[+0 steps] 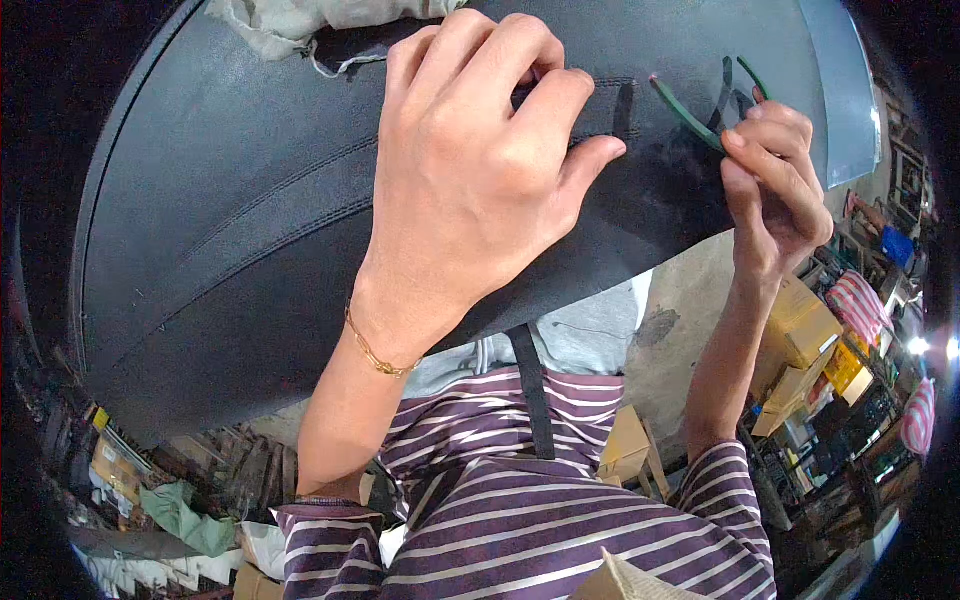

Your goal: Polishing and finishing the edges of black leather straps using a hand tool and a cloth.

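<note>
My left hand (475, 150) is over a large black leather-like panel (250, 160) with curved double stitching. Its fingers are curled and the thumb sticks out to the side. The fingertips are hidden, so whatever they may hold does not show. To the right, my right hand (785, 175) pinches a thin, bent green strip (690, 120) between thumb and fingers. One end of the strip points up and left; a second green length rises above the fingers. Its shadow falls on the black surface. A gold chain bracelet (375, 355) circles my left wrist.
Crumpled pale material (300, 25) lies at the panel's far side. A bluish, glossy sheet (845, 90) borders the far right. Cardboard boxes (795, 330) and pink-striped bags (858, 300) stand at the right. Green cloth (190, 520) lies among clutter at the lower left.
</note>
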A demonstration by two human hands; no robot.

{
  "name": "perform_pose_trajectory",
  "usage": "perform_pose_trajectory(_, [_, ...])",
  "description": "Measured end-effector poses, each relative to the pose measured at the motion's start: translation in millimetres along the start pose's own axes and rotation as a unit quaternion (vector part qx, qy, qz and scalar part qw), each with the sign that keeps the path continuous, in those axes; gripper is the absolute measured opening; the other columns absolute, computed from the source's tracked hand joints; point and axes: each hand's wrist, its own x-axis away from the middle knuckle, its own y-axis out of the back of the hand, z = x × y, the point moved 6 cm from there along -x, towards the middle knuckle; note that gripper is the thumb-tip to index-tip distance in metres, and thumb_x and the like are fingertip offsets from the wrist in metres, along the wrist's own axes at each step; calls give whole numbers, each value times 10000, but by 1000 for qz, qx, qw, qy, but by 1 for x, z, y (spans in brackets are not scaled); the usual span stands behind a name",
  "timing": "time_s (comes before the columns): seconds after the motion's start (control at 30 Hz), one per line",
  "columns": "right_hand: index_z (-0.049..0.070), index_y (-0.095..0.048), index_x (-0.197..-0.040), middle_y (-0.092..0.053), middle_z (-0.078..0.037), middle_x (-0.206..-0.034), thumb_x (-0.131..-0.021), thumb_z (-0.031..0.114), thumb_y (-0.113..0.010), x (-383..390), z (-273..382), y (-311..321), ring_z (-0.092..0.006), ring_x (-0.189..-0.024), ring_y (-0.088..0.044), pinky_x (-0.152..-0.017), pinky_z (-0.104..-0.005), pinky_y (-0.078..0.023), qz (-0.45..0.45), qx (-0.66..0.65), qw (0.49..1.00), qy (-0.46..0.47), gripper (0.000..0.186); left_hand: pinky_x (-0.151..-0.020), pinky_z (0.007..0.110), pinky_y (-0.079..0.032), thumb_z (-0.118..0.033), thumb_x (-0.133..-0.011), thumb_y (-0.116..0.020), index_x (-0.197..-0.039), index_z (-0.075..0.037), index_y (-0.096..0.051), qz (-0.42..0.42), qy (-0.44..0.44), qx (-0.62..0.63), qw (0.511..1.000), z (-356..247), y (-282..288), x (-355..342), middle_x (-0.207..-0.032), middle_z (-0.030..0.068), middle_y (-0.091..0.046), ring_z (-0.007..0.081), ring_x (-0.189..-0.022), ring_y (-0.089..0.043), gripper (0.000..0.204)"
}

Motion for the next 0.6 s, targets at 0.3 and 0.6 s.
perform_pose_trajectory(0.3, [-8, -729, -905, -677, -114, -859, -679, -63, -674, -4, 3, -6, -271, -899, -585, -852, -379, -453, 48, 14, 999, 11, 239, -718, 374, -433, -228, -589, -850, -852, -53, -687, 60, 103, -1, 993, -25, 14, -26, -846, 46, -599, 250, -798, -575, 355])
perform_pose_trajectory(0.6, [-12, -728, -902, -674, -114, -851, -678, -62, -670, -4, 3, -6, -272, -893, -586, -853, -386, -452, 33, 6, 999, 3, 236, -727, 375, -434, -231, -594, -850, -854, -54, -688, 18, 15, -13, 1000, -7, 3, -5, -849, 48, -601, 252, -808, -578, 353])
